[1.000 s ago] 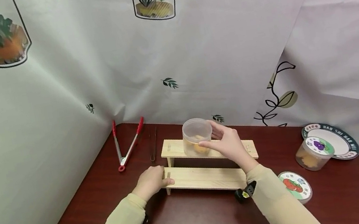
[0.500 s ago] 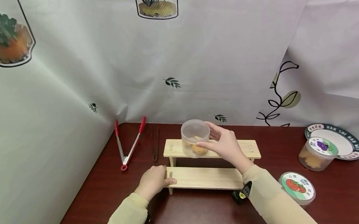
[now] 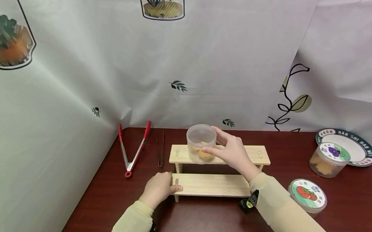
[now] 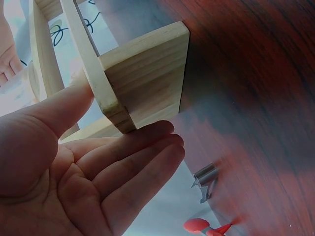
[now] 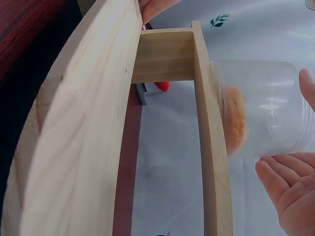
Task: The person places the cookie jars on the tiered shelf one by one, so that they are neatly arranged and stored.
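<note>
A two-step wooden rack (image 3: 211, 184) stands on the dark red table. My left hand (image 3: 157, 188) grips the left end of its lower step, thumb on top; the left wrist view shows the other fingers (image 4: 140, 162) stretched along the board's end. On the upper step, toward the left, sits a clear round plastic tub (image 3: 200, 140) with orange-tan food pieces (image 5: 235, 120) at its bottom. My right hand (image 3: 232, 152) holds this tub from the right, thumb at the front and fingers behind. The tub's top shows no lid.
Red-handled tongs (image 3: 136, 153) and thin dark tweezers (image 3: 160, 151) lie left of the rack. At right are a tub with a tomato lid (image 3: 308, 194), another with a purple-fruit lid (image 3: 328, 159) and a white plate with a dark green rim (image 3: 365, 148). Fabric walls (image 3: 232, 41) enclose the table.
The tub and my right hand have slid slightly left along the upper step. My left hand keeps its hold on the lower step, and the head view has shifted a little.
</note>
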`<action>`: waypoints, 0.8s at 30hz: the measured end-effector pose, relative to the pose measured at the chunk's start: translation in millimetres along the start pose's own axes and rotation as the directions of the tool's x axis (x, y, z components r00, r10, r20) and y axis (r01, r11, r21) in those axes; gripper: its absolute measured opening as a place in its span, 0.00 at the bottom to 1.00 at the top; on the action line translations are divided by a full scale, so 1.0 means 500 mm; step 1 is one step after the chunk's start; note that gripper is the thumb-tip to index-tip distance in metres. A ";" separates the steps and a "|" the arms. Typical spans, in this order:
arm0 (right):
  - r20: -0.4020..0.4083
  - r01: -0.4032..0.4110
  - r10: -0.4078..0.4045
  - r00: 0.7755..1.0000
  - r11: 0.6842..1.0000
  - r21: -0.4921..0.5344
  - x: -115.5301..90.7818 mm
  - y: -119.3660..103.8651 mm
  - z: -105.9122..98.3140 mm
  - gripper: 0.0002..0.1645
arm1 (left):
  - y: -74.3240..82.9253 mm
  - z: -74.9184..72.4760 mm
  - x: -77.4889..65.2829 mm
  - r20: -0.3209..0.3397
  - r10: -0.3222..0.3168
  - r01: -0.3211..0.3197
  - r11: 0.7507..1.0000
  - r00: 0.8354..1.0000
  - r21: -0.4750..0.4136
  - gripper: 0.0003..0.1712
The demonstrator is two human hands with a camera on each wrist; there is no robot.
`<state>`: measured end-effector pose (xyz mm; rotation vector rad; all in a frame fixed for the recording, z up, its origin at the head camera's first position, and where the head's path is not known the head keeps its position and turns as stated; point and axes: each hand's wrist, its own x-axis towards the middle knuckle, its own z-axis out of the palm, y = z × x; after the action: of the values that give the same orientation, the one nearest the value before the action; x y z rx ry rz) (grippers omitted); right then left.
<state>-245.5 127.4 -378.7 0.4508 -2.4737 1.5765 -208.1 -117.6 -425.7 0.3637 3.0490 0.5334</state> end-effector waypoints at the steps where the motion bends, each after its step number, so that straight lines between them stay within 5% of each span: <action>1: -0.001 -0.001 0.001 1.000 1.000 0.001 0.000 0.000 0.000 0.52 | 0.000 0.000 0.000 -0.001 0.000 0.000 1.000 1.000 -0.001 0.21; 24: 0.023 -0.040 0.041 0.999 0.999 -0.035 -0.018 0.004 -0.034 0.56 | 0.002 0.003 0.002 0.011 -0.011 0.011 1.000 1.000 -0.015 0.20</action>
<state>-237.9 144.9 -375.9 0.4194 -2.5397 1.5491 -208.9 -116.0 -427.0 0.3479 3.0331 0.5524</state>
